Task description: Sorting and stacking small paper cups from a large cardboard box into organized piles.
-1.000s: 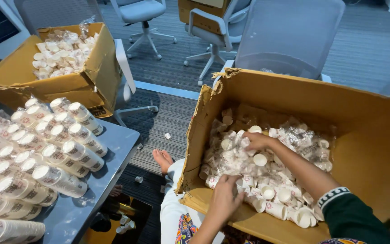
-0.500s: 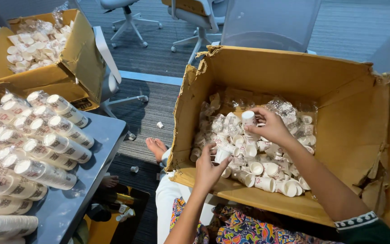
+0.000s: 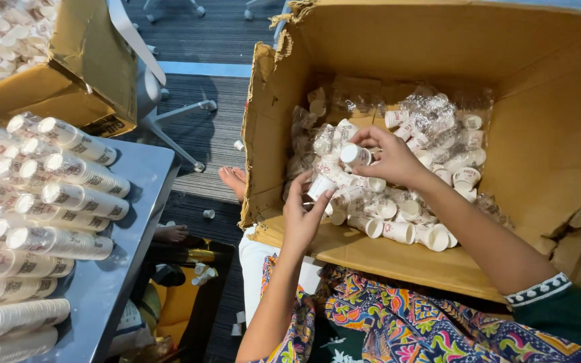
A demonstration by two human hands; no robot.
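A big open cardboard box [image 3: 546,128] lies on my lap, holding several small white paper cups [image 3: 398,232] and crumpled clear plastic wrap [image 3: 432,111]. My right hand [image 3: 388,158] is inside the box, fingers closed on one small white cup [image 3: 354,154] lifted above the pile. My left hand [image 3: 302,218] reaches over the box's near left edge and grips another small white cup [image 3: 319,187] by its side. The two hands are close together, cups a little apart.
A grey table [image 3: 115,269] at the left carries several wrapped sleeves of stacked cups [image 3: 68,175]. A second cardboard box [image 3: 68,74] with loose cups stands behind it. An office chair base [image 3: 169,114] and scattered cups lie on the carpet floor; bare feet [image 3: 233,181] show below.
The view has dropped closer to the box. My right hand has lifted a cup off the pile, and my left hand has risen from the box's near edge with a cup in it.
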